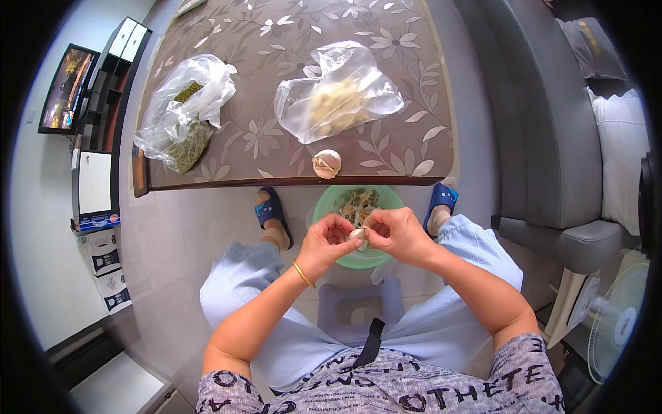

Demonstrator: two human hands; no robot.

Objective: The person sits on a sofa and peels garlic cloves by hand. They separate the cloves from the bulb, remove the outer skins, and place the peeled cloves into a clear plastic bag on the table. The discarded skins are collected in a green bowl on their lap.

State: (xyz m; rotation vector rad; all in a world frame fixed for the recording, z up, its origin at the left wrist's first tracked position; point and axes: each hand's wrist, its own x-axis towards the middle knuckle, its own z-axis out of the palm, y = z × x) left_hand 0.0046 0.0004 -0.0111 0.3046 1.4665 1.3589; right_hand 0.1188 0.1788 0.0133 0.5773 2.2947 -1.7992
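Observation:
A garlic clove is pinched between the fingertips of my left hand, while the thumb and forefinger of my right hand grip its right end. Both hands are over a green plastic basin on the floor, which holds garlic skins and scraps. Part of a garlic bulb lies at the table's near edge. Behind it is a clear plastic bag with pale, peeled-looking cloves inside. Another plastic bag at the left holds greenish contents that I cannot name exactly.
The flower-patterned table stands just beyond the basin. A plastic stool is beneath me. At the right are a grey sofa and an electric fan; at the left is a cabinet with a television.

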